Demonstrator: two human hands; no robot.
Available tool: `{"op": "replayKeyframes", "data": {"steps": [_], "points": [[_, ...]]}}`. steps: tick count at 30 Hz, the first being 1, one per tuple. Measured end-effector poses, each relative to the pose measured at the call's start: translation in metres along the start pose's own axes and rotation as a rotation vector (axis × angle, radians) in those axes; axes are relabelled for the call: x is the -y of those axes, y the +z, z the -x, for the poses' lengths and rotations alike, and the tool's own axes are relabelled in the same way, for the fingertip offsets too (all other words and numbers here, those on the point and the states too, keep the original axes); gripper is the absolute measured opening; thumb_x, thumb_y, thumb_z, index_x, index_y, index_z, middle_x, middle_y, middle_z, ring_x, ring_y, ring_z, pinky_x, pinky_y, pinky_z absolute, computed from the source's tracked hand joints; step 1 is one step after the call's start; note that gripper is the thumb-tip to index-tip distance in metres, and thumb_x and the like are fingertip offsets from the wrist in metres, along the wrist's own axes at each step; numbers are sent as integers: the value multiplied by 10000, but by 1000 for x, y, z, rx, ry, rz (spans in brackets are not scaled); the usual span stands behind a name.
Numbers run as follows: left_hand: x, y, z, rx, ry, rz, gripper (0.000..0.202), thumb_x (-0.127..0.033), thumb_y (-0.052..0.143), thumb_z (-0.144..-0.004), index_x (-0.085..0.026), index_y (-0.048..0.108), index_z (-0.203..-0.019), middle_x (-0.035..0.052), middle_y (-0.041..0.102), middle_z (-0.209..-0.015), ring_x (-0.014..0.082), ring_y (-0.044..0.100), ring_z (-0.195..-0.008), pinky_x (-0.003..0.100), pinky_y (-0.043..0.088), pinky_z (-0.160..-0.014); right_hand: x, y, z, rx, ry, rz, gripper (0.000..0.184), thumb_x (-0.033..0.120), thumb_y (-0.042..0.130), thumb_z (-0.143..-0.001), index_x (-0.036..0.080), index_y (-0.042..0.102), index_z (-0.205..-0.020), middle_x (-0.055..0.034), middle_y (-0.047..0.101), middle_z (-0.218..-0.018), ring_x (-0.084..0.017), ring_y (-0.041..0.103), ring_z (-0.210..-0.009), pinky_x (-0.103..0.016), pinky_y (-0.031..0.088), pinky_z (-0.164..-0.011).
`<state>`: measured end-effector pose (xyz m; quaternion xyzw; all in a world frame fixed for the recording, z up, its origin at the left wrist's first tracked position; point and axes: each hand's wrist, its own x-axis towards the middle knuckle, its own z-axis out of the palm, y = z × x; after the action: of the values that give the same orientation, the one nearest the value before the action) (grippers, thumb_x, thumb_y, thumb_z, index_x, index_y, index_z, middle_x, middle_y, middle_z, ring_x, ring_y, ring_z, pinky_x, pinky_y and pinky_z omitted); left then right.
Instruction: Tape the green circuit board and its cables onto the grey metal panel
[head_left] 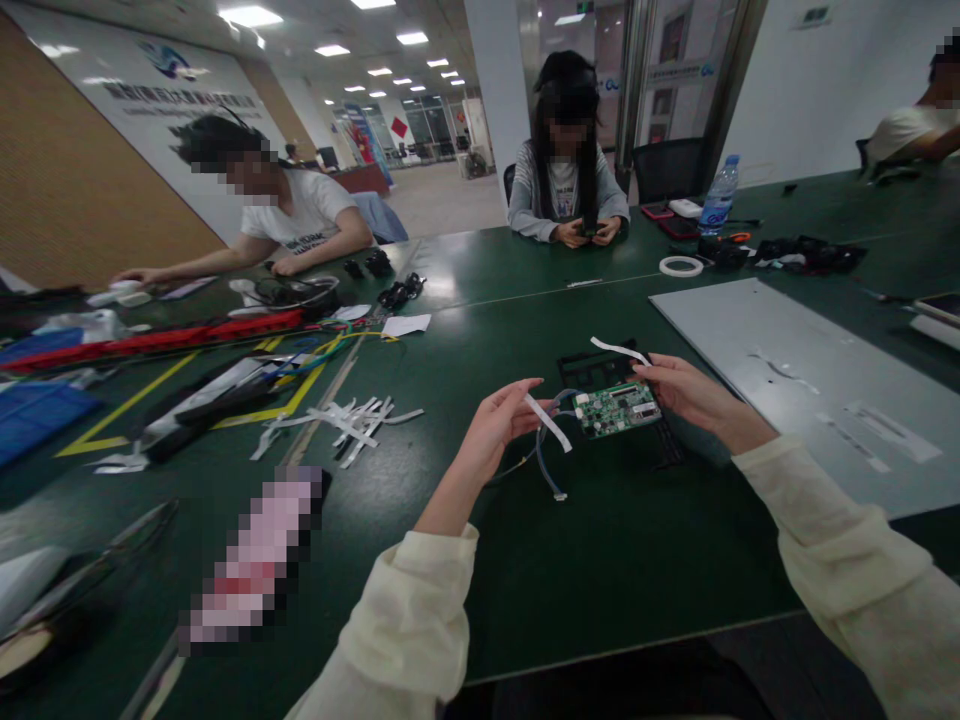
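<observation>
Over the green table, my left hand pinches a narrow white strip, which slants down from the fingertips. My right hand grips the right end of a green circuit board between thumb and fingers. A second white strip sticks out to the left from the right fingertips. Grey cables run from the board's left connectors, and one ends in a loose white plug. Behind and under the board is a black openwork plastic frame, partly hidden.
A pile of white strips lies left of my hands, with a pink phone-shaped item nearer me. At right are a grey panel, a tape roll and a water bottle. Two people sit across the table; another is far right.
</observation>
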<state>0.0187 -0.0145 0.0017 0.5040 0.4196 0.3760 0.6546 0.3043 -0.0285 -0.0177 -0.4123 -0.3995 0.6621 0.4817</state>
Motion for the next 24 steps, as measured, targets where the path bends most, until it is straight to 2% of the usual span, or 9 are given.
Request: {"op": "replayKeyframes", "data": {"steps": [5,9,14,17,20,24], "points": [[0,-1,0,53,-25,29,484,-496,535,-894,-211,489,-1281,126,679,-1143,216,669,-1005,363,520,-880,0,1,0,-16,6,-40,275,332,756,-724,220,637,-945,3,686,-850,-141,639,-733,-277,508,-668],[3,0,-1,132,-110,40,415,-499,512,-905,-181,548,-1169,135,688,-1105,214,680,-965,382,516,-886,-1,3,0,-26,-4,-58,263,326,759,-723,217,644,-932,3,687,-862,-133,636,-729,-267,506,-654],[7,-2,-2,187,-121,-21,274,-228,732,-768,-141,623,-1004,109,705,-1030,174,681,-918,314,517,-854,-2,6,0,-19,15,-83,237,312,763,-728,222,646,-914,26,672,-829,-115,631,-712,-255,505,-646],[8,-4,-2,174,-122,-68,237,-173,747,-733,-128,652,-946,100,717,-967,167,683,-875,309,522,-825,-2,8,1,-18,27,-99,222,300,761,-733,221,643,-904,28,668,-813,-115,632,-709,-255,512,-645],[7,-5,-2,181,-125,-98,273,-189,750,-735,-135,663,-989,96,720,-974,173,680,-898,331,512,-874,-4,10,-1,-33,43,-110,218,295,748,-746,223,641,-922,22,675,-822,-122,636,-716,-258,520,-642],[2,-7,-2,165,-109,-113,416,-251,759,-743,-167,626,-1128,105,696,-1088,206,654,-1022,369,466,-971,-9,11,-5,-51,42,-110,210,284,733,-756,204,635,-924,11,673,-810,-119,633,-701,-244,518,-626]]}}
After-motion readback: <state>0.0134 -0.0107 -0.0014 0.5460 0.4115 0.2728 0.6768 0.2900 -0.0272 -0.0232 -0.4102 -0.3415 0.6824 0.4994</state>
